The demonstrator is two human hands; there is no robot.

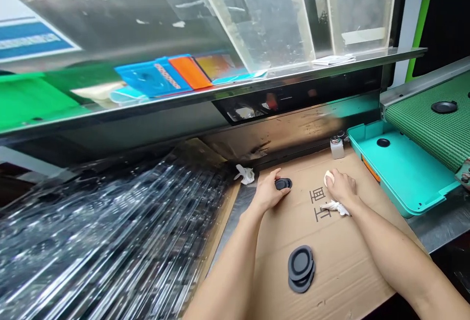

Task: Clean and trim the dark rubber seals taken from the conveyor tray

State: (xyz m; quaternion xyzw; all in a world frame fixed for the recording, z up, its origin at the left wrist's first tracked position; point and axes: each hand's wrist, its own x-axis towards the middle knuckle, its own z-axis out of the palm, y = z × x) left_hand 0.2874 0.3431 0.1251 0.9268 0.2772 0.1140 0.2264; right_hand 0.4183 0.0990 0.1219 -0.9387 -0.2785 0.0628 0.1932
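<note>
Nearest, on a brown cardboard sheet (271, 271), a small stack of dark grey lids (301, 261) is laid, at least two deep and slightly askew; the top one is rounded and matte, and is marked with a raised ring. Beyond it, a crumpled white cloth (337, 207) is left beside printed characters. A smaller dark lid (282, 184) is held at its edges between thumb and fingers of the left hand (270, 192), low over the cardboard or resting on it; which cannot be told. A small whitish pad (328, 178) is gripped in the fingertips of the right hand (341, 186). The work is judged to be partway along: one piece is in hand, while others are set apart. Farther off, one dark disc is seen in a turquoise tray (414, 173) and another on a green conveyor belt (422, 114). Which pieces are finished, and how many are left, cannot be told.
</note>
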